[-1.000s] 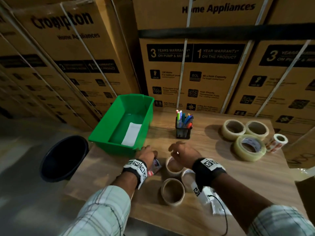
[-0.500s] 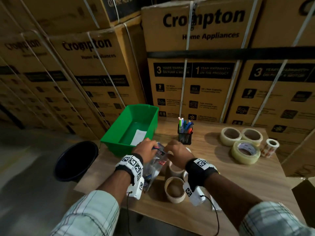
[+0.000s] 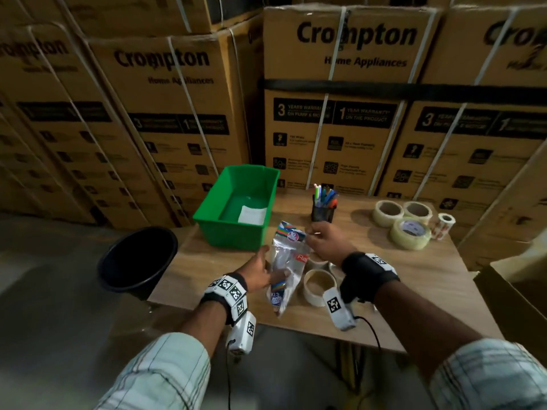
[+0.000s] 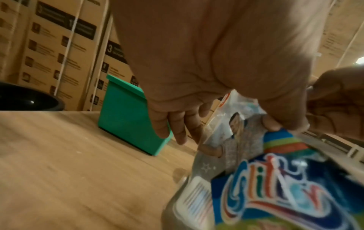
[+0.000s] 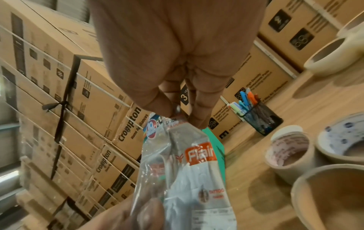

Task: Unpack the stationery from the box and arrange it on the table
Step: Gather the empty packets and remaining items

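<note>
Both hands hold a clear plastic packet (image 3: 286,270) up above the tabletop (image 3: 384,276), near its middle; left hand (image 3: 257,272) grips the packet's lower part, fingers curled round it; right hand (image 3: 327,242) pinches the top edge between thumb and fingertips (image 5: 199,118); packet hangs between them, tilted, printed label reads "Flair" in the right wrist view; contents blurred, cannot tell what is inside. Green bin (image 3: 236,208) sits at far left of the tabletop, a white paper (image 3: 251,215) lying inside; black mesh pen holder (image 3: 323,213) with coloured pens stands just right of the bin; tape rolls (image 3: 410,233) grouped at far right; more tape rolls (image 3: 319,287) near the right wrist; black bucket (image 3: 137,261) on the floor left of the tabletop; stacked cardboard boxes (image 3: 340,113) behind.
</note>
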